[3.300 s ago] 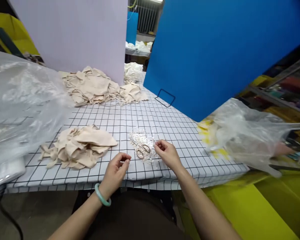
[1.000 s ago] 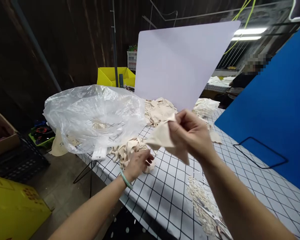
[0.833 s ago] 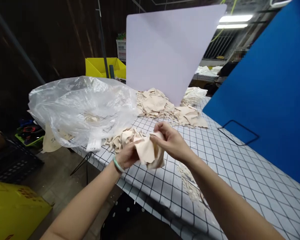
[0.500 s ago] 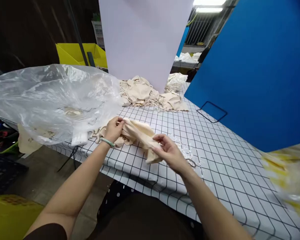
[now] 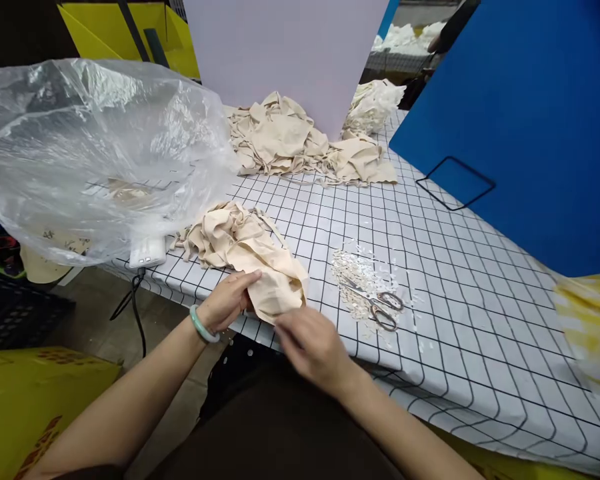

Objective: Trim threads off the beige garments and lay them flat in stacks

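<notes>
A piece of beige fabric (image 5: pixel 273 280) is held at the table's front edge, its far part resting on a crumpled beige cloth heap (image 5: pixel 220 230). My left hand (image 5: pixel 230 300) grips its left side, thumb on top and fingers beneath. At the near right corner, my right hand (image 5: pixel 313 347) pinches the edge; its fingertips are partly hidden. Scissors (image 5: pixel 380 307) with dark and orange handles lie to the right, on a scatter of small pale scraps (image 5: pixel 350 273).
A large clear plastic bag (image 5: pixel 105 147) spreads over the table's left side, beside a white power strip (image 5: pixel 147 252). More beige fabric pieces (image 5: pixel 285 133) pile at the back, before a pale panel (image 5: pixel 285 53). A blue board (image 5: pixel 520 133) stands right; a yellow box (image 5: pixel 45 400) sits lower left.
Both hands have come nearer to my body with the fabric, and the right hand has shifted to its near corner. The view has tilted down, showing the whole scissors.
</notes>
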`<state>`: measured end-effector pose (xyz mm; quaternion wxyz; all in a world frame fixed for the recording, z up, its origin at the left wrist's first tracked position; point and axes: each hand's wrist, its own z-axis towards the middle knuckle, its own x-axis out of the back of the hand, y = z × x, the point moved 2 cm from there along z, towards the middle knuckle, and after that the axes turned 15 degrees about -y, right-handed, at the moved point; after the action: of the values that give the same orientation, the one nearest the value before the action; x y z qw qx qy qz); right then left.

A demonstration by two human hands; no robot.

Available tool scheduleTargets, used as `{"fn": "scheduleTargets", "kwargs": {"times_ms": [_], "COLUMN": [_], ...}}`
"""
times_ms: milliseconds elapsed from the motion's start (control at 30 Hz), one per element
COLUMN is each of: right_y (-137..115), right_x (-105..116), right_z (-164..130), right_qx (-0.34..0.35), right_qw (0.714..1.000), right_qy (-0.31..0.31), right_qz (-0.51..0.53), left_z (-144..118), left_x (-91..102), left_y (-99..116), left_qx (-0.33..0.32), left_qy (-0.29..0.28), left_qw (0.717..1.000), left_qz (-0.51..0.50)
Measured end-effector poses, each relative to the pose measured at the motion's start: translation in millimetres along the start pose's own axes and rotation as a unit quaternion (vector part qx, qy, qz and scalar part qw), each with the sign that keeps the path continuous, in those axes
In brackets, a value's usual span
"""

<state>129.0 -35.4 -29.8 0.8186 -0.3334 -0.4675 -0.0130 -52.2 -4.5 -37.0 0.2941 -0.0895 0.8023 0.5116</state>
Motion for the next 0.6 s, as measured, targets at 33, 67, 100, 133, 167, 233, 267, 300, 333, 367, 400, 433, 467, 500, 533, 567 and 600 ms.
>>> {"fn": "scheduleTargets", "kwargs": {"times_ms": [33,67,100,133,167,233,267,300,333,367,400,433,467,500,533,567,600], "right_y": [9,17,26,33,39,48,51,54,56,59,62,66,69,73,77,80,83], "right_x": [6,12,17,21,24,27,27,26,24,22,20,19,18,18,19,19,20], "right_z": [0,1,3,7,11,20,25,28,30,31,31,30,29,29,32,36,43], "right_qx": [-0.040,-0.076,-0.103,-0.119,-0.129,-0.143,-0.151,-0.162,-0.178,-0.198,-0.222,-0.247,-0.271,-0.292,-0.308,-0.319,-0.329], "right_qw": [0.999,0.995,0.992,0.990,0.989,0.988,0.987,0.985,0.983,0.979,0.973,0.967,0.961,0.955,0.951,0.947,0.944], "right_qy": [0.035,0.058,0.069,0.070,0.069,0.065,0.058,0.042,0.022,-0.001,-0.021,-0.034,-0.038,-0.036,-0.032,-0.029,-0.028], "right_qz": [0.001,-0.002,-0.006,-0.008,-0.007,0.009,0.020,0.033,0.044,0.052,0.053,0.047,0.037,0.023,0.008,-0.006,-0.018], "left_z": [1,1,1,2,2,5,6,7,7,5,2,-2,-7,-12,-16,-19,-20], "left_x": [0.1,-0.1,-0.6,-1.4,-2.3,-3.8,-3.6,-2.4,-0.3,2.4,5.6,9.0,12.2,14.7,15.7,14.7,11.7], "left_y": [1,1,1,1,1,4,7,10,15,20,24,28,33,37,41,43,44], "left_qx": [0.003,0.012,0.022,0.032,0.040,0.027,0.004,-0.024,-0.049,-0.058,-0.047,-0.020,0.012,0.032,0.030,0.006,-0.036], "left_qy": [-0.002,-0.005,-0.010,-0.018,-0.030,-0.057,-0.063,-0.059,-0.047,-0.031,-0.014,0.006,0.031,0.063,0.099,0.134,0.159], "left_qw": [1.000,1.000,0.999,0.999,0.998,0.996,0.996,0.997,0.997,0.997,0.991,0.972,0.932,0.872,0.801,0.733,0.679], "left_qz": [-0.009,-0.015,-0.021,-0.029,-0.039,-0.060,-0.063,-0.052,-0.021,0.036,0.122,0.234,0.361,0.484,0.589,0.667,0.716]}}
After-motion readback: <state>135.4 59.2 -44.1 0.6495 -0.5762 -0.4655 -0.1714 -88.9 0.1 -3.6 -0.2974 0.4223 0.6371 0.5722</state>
